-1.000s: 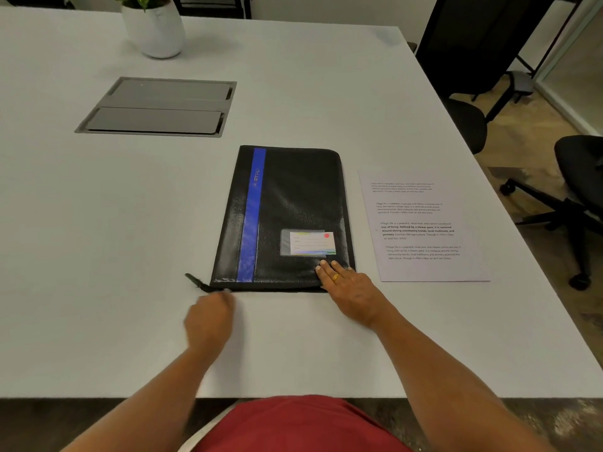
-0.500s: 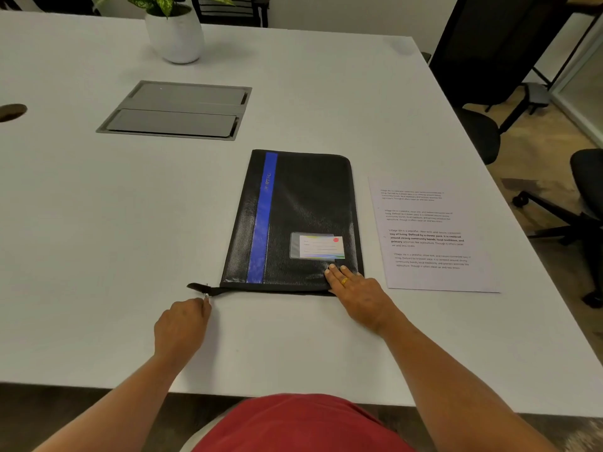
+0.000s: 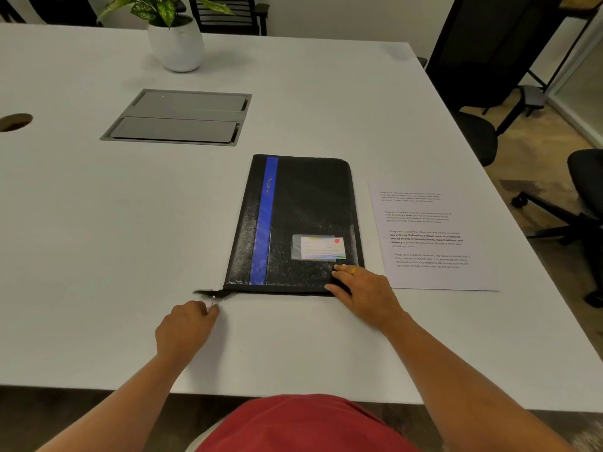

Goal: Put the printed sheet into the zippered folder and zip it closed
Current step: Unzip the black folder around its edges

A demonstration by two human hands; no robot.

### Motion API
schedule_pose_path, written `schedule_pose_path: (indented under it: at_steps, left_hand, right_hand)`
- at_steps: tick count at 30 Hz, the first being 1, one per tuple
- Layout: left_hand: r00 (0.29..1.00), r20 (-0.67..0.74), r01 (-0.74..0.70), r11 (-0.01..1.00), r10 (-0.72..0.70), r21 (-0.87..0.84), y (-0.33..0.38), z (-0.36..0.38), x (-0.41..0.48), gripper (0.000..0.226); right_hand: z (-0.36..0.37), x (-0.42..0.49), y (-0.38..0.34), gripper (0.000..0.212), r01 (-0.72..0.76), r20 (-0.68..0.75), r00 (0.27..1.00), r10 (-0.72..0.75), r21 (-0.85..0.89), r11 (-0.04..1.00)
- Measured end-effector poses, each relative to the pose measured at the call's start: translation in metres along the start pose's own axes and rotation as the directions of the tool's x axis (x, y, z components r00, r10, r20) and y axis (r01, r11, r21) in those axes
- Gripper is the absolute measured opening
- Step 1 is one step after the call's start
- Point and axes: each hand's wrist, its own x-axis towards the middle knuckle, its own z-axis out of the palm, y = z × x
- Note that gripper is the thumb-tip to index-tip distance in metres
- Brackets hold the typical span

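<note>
A black zippered folder [image 3: 306, 216] with a blue stripe and a label pocket lies flat on the white table [image 3: 98, 239]. Its zipper tail [image 3: 208, 292] sticks out past the near left corner. My left hand [image 3: 184, 326] pinches the small metal zipper pull [image 3: 213, 301] just below that tail. My right hand [image 3: 363, 293] rests with fingers flat on the folder's near right corner. The printed sheet [image 3: 427, 236] lies on the table right of the folder, apart from both hands.
A potted plant in a white pot [image 3: 177, 44] stands at the back. A grey cable hatch [image 3: 179, 117] is set into the table behind the folder, and a round grommet hole [image 3: 14, 121] is at far left. Black office chairs [image 3: 483, 93] stand to the right.
My left hand moved left from the folder's near left corner toward the zipper tail, holding the pull. My right hand stayed on the folder's corner. The camera view shifted slightly.
</note>
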Motion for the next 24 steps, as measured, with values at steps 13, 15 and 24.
schedule_pose_path:
  at_steps: [13, 15, 24]
  left_hand:
    - [0.876, -0.323, -0.39, 0.92, 0.357, -0.044, 0.064, -0.011, 0.009, 0.019]
    - [0.87, -0.181, -0.462, 0.886, 0.459, 0.03, 0.073, -0.004, 0.017, 0.039]
    - [0.9, 0.065, -0.43, 0.902, 0.431, -0.022, 0.065, 0.017, 0.023, 0.09]
  right_hand:
    - [-0.004, 0.037, -0.019, 0.027, -0.561, 0.033, 0.741, 0.67, 0.577, 0.593]
    - [-0.004, 0.042, -0.019, 0.028, -0.583, 0.071, 0.724, 0.687, 0.594, 0.554]
    - [0.006, 0.054, -0.029, 0.027, -0.615, 0.167, 0.709, 0.686, 0.621, 0.485]
